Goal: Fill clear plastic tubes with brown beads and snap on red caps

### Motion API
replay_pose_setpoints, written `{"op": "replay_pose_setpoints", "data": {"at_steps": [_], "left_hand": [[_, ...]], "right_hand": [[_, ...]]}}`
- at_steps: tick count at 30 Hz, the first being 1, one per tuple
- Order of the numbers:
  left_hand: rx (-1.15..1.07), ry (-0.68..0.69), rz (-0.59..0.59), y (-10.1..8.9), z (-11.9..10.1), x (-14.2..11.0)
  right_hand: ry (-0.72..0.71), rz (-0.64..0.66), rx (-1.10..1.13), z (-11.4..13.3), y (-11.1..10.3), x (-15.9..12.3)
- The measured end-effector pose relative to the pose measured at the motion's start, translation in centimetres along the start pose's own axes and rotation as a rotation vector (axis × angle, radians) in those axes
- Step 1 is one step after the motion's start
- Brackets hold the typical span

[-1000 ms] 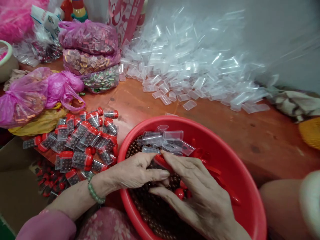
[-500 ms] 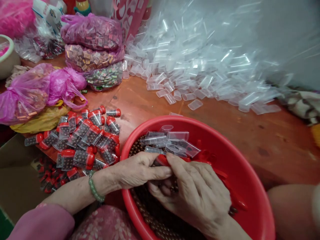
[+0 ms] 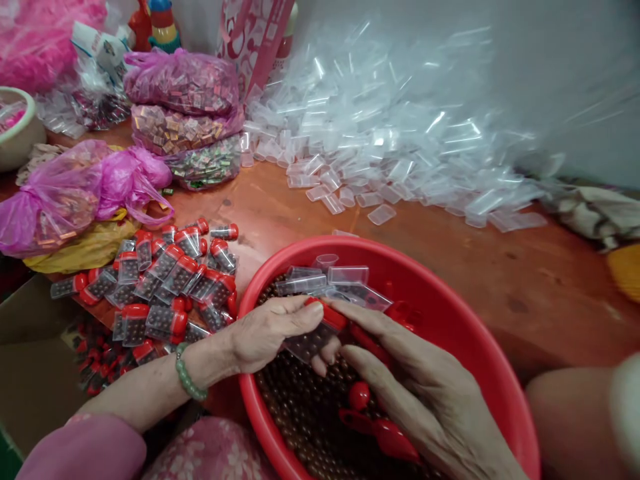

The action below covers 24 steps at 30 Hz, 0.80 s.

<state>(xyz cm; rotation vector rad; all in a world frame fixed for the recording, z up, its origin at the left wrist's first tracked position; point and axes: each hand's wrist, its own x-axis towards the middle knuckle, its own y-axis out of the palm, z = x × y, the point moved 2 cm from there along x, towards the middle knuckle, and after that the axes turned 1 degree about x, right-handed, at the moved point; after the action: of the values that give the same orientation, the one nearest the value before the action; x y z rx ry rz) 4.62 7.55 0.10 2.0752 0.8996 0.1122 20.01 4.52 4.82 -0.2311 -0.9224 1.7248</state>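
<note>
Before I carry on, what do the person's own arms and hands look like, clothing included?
The left hand is bare, with a green beaded bracelet at its wrist and a pinkish-purple sleeve higher up. The right hand is gloveless; no sleeve shows there.

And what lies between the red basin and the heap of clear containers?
Mostly bare orange-brown tabletop; one clear container, partly hidden by the basin's rim, seems to lie just behind it. The head view shows this.

Clear container (image 3: 314,333) with red cap (image 3: 332,317)
Body: flat, transparent, dark beads (image 3: 304,347) visible inside. Cap: across the upper end; full seating not discernible. Pose: tilted, cap toward upper right, partly covered, above loose brown beads (image 3: 300,417).
</note>
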Motion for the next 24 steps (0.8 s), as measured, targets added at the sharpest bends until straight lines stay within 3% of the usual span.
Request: {"op": "replay_pose_setpoints", "data": {"at_steps": [7, 13, 16, 20, 24], "left_hand": [[0.051, -0.021, 0.019, 0.2, 0.0, -0.1], [0.206, -0.022, -0.015, 1.0, -0.4, -0.4], [0.218, -0.025, -0.05, 1.0, -0.2, -0.4], [0.136, -0.058, -0.018, 0.7, 0.1, -0.3], [0.072, -0.082, -0.024, 0.6, 0.1, -0.4]], "right_hand": [[0.053, -0.289, 0.06, -0.1, 1.1, 0.2], [0.063, -0.402, 0.017, 0.1, 2.1, -0.6], [-0.002, -0.405, -0.058, 0.2, 2.3, -1.2], [-0.122, -0.314, -0.133, 0.4, 2.2, -1.6], [-0.156, -0.21, -0.159, 0.4, 2.0, -1.7]]}}
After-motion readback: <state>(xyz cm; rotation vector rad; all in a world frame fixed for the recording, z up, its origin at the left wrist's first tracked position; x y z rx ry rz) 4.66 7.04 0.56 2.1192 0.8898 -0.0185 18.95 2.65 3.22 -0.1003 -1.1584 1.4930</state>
